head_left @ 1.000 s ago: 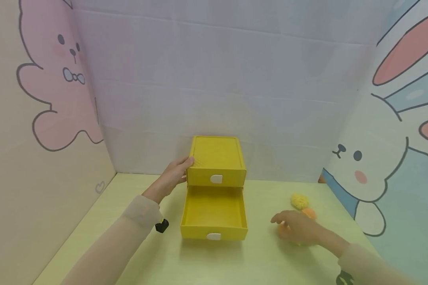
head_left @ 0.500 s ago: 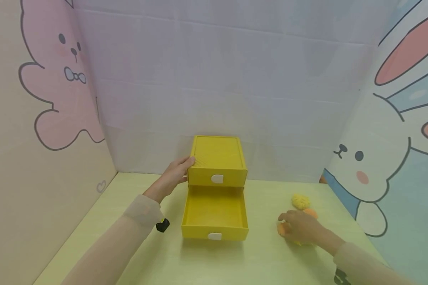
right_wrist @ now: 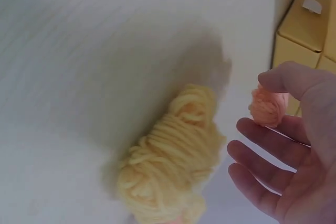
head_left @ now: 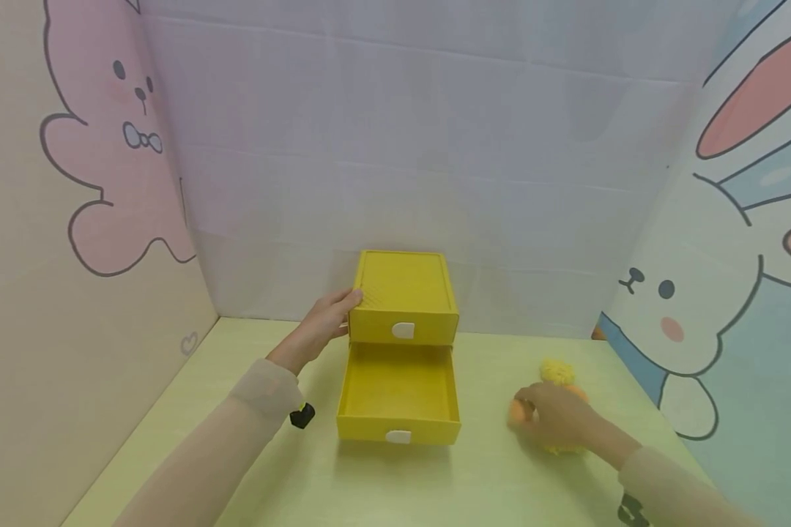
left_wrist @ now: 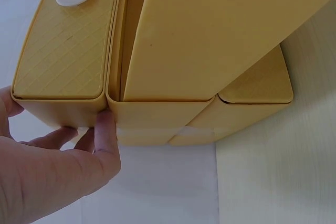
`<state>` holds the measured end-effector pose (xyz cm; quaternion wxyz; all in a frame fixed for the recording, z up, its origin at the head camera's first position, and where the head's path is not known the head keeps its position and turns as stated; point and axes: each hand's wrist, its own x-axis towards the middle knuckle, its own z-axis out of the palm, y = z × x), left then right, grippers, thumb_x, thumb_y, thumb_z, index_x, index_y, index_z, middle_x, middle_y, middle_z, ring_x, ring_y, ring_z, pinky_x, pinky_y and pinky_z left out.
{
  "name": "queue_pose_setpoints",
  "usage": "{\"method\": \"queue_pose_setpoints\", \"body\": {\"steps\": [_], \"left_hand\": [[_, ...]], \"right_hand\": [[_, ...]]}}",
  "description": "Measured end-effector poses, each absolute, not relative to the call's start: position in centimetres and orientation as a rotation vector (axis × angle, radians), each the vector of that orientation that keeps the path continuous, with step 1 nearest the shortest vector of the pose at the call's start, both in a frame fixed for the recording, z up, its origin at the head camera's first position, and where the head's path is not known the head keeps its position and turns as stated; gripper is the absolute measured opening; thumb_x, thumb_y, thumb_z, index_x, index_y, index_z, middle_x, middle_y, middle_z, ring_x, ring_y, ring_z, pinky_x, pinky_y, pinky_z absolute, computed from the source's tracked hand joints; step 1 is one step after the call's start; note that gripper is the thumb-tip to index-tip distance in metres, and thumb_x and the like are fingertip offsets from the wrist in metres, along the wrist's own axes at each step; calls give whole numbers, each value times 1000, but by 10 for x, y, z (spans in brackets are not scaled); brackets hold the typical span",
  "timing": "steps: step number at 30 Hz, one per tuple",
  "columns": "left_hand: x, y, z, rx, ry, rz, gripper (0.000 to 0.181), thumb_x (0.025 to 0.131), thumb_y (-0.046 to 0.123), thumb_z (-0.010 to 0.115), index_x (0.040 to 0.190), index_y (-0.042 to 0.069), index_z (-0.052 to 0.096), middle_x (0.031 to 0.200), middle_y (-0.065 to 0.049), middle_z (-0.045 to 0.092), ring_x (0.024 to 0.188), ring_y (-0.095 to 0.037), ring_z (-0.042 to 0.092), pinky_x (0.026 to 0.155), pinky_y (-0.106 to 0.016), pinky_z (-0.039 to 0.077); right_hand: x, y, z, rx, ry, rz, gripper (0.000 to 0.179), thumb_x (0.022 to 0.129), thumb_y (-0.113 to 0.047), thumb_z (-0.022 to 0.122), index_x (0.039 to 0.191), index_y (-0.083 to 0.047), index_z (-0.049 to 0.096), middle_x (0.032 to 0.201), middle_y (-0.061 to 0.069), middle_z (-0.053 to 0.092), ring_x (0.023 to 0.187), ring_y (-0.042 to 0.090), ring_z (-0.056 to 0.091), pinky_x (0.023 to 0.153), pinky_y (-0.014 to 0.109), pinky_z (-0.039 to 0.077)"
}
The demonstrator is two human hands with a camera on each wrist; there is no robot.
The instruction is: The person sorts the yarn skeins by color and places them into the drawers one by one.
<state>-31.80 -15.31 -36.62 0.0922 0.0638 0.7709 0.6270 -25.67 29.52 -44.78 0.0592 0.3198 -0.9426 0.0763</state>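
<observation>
A yellow drawer cabinet (head_left: 405,282) stands near the back wall, its lower drawer (head_left: 398,430) pulled out and the upper drawer (head_left: 428,329) pushed in. My left hand (head_left: 319,326) grips the cabinet's upper left side, one digit over the top edge and others against the side wall (left_wrist: 63,113). To the right, my right hand (head_left: 560,413) pinches a small orange yarn ball (right_wrist: 268,106) between thumb and index finger, just above the table. The other fingers of that hand are loosely bent. Below it in the right wrist view lies a yellow yarn skein (right_wrist: 173,156).
Behind my right hand sit another yellow yarn bundle (head_left: 556,371) and a second orange one (head_left: 578,394), partly hidden. A plain back wall (head_left: 402,146) and side walls with a printed bear (head_left: 115,168) and rabbit (head_left: 692,307) enclose the pale table (head_left: 488,483).
My right hand has closed its thumb and finger on the orange yarn ball and lifted it slightly. The left hand stays on the cabinet. The head view has shifted a little.
</observation>
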Motion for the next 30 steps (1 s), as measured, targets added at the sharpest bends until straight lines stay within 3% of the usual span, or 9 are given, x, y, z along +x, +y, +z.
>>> {"method": "queue_pose_setpoints", "body": {"steps": [12,21,27,30], "left_hand": [[-315,-156,-367,190,2301,1869,76,113,53,45,172,13,19,173,-15,30,154,-42,37,125,-58,34],[-315,-153,-369,216,2294,1879,74,113,51,45,171,11,21,172,-17,32,153,-42,39,125,-58,34],[-314,-151,-368,200,2300,1881,75,113,50,46,171,9,20,171,-18,32,153,-43,39,125,-58,35],[-314,-151,-368,189,2294,1896,75,113,50,46,171,10,22,171,-18,33,152,-42,40,124,-57,36]], "right_hand": [[-251,213,-361,1237,-2580,298,25,87,-15,83,112,-12,77,98,-8,74,85,11,68,77,33,60],[-256,139,-336,1414,-2617,188,18,91,-21,77,106,-12,77,91,-6,73,79,12,65,75,31,59],[-271,103,-334,1458,-2706,144,13,91,-23,78,90,-14,70,69,-9,54,63,10,49,58,24,42],[-276,89,-339,1459,-2752,126,15,90,-23,78,85,-15,66,68,-10,47,62,9,44,56,23,35]]}}
